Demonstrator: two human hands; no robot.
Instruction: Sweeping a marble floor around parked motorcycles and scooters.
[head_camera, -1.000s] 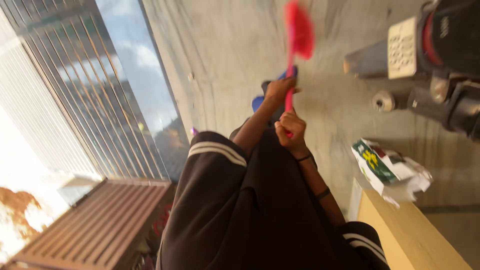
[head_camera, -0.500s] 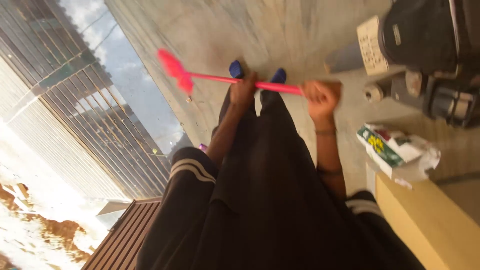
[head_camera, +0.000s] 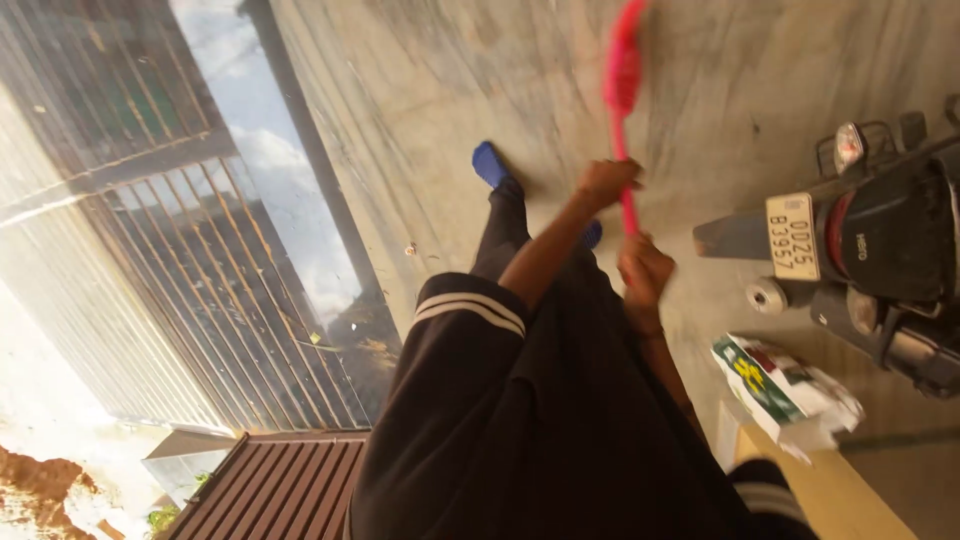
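I look down at my dark trousers and blue shoes (head_camera: 489, 163) on a grey concrete floor (head_camera: 450, 90). Both hands grip the thin pink handle of a broom (head_camera: 624, 120). My left hand (head_camera: 606, 183) holds it higher up, my right hand (head_camera: 644, 268) lower down, closer to my body. The pink broom head points away from me, toward the top of the view, and is blurred.
A parked dark scooter (head_camera: 880, 240) with a white plate stands at the right. A green and white carton (head_camera: 775, 385) lies on a pale wooden surface (head_camera: 800, 490) near my right side. A barred metal gate (head_camera: 200, 270) and a brown slatted panel (head_camera: 270, 485) run along the left.
The broom swung from lying across my front with its head to the left to pointing forward. My hands came closer together on the handle, and my view shifted.
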